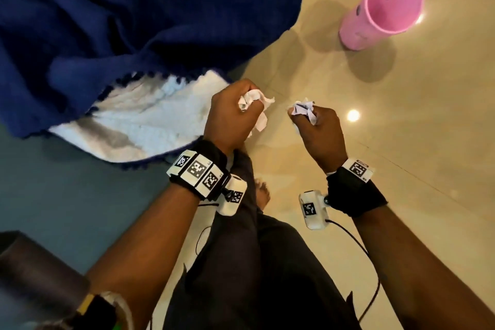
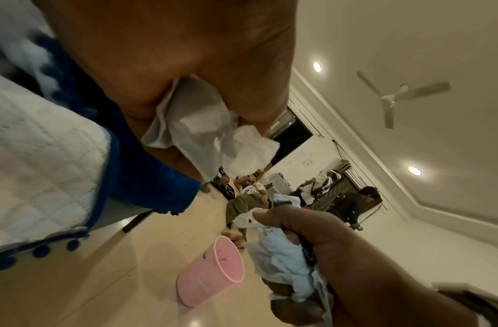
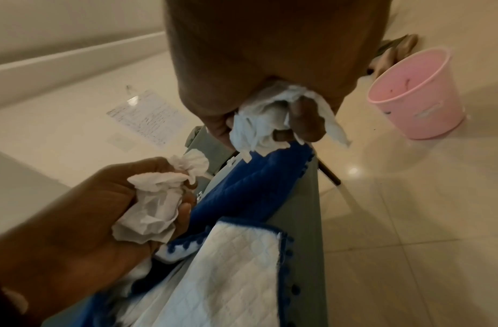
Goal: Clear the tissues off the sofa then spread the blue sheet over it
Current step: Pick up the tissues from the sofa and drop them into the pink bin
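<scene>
My left hand (image 1: 235, 112) grips a crumpled white tissue (image 1: 254, 104), which the left wrist view shows bunched in the fist (image 2: 203, 137). My right hand (image 1: 316, 128) grips another crumpled tissue (image 1: 302, 110), seen close in the right wrist view (image 3: 267, 119). Both hands hover over the floor just right of the sofa's edge. The blue sheet (image 1: 120, 21) with a white quilted underside (image 1: 150, 120) lies bunched on the grey sofa (image 1: 53, 201). A pink bin (image 1: 385, 8) stands on the floor ahead to the right.
Glossy beige tiled floor (image 1: 401, 142) surrounds the bin. A printed paper sheet (image 3: 147, 117) lies on the floor. Several people sit at the far end of the room (image 2: 354, 203). A dark cushion (image 1: 34, 276) lies at the lower left.
</scene>
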